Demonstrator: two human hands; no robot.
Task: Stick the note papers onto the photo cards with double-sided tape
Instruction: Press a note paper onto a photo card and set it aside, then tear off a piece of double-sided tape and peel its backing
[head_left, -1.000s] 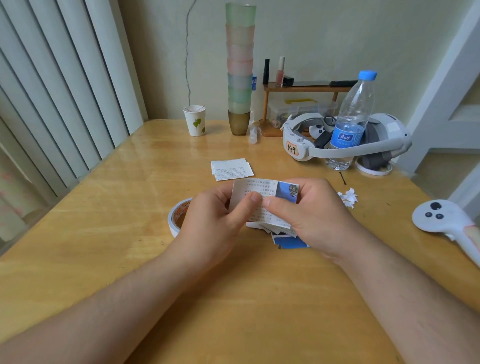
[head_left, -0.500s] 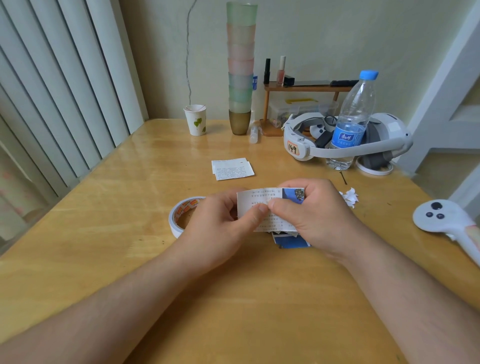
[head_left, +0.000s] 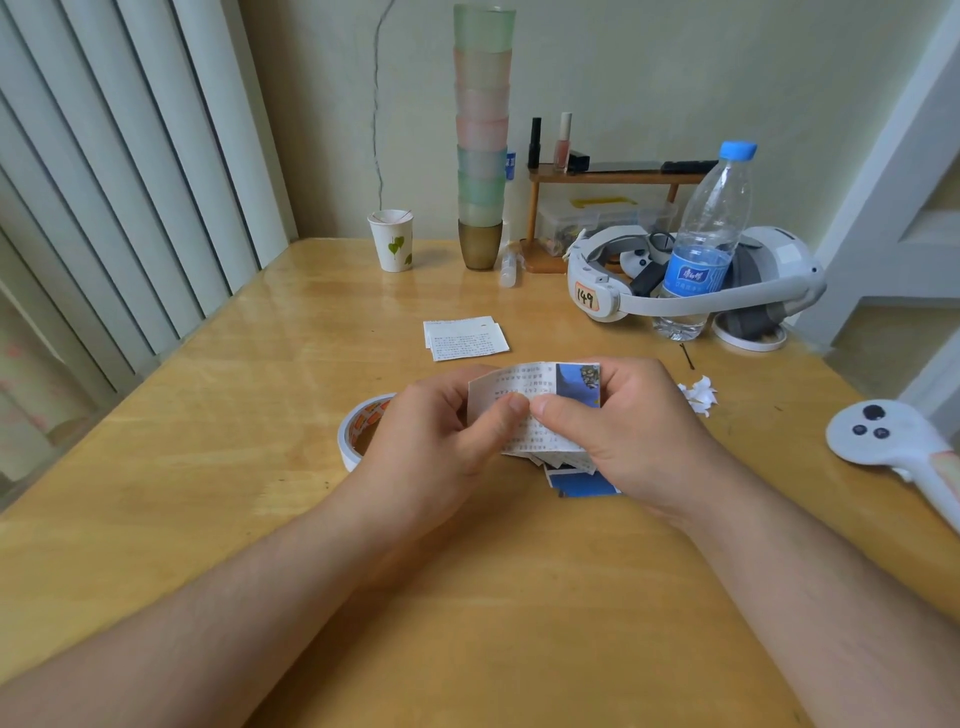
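Both hands hold one piece above the table: a white note paper (head_left: 519, 387) with printed text lying on a blue photo card (head_left: 577, 382). My left hand (head_left: 436, 441) and my right hand (head_left: 623, 431) pinch it with thumbs meeting on the paper. Under my right hand lie more blue photo cards (head_left: 582, 480) with paper scraps. A roll of double-sided tape (head_left: 356, 431) sits on the table, partly hidden behind my left hand. A small stack of note papers (head_left: 465, 338) lies farther back.
A crumpled white backing scrap (head_left: 698, 395) lies to the right. Behind stand a water bottle (head_left: 701, 239), a white headset (head_left: 691, 286), a tall stack of cups (head_left: 482, 135), a paper cup (head_left: 392, 240) and a small wooden shelf (head_left: 597, 179). A white controller (head_left: 893, 436) rests at the right edge.
The paper and card have been turned more level and lifted slightly between my hands. My thumbs have slid along the note paper, and more of the tape roll shows.
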